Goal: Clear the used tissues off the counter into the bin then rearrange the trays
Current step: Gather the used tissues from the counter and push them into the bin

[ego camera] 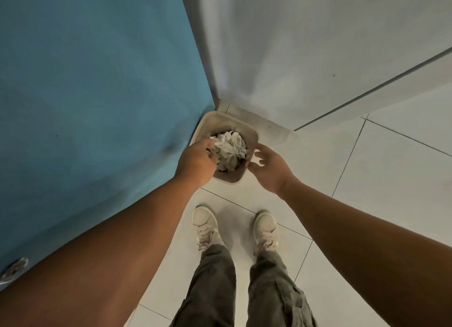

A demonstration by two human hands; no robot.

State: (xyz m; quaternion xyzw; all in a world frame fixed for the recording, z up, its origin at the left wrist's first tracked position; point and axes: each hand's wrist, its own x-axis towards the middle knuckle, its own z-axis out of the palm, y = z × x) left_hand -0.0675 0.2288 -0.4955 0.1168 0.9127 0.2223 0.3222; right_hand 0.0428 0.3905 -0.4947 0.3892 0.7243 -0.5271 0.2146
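Both arms reach toward 12 o'clock. The left hand (195,163) shows its back, fingers curled under, hidden. The right hand (266,169), at its 3 o'clock, spreads loose fingers

Room corner, viewed from above. At the left, a blue panel (97,82) is met by a white wall (293,45), which is crossed by a dark groove (367,92). A pale skirting (259,121) is fitted along the wall's foot. The floor (396,185) is laid in large white tiles divided by thin dark joints. A small metal fitting (14,270) is seen on the panel.
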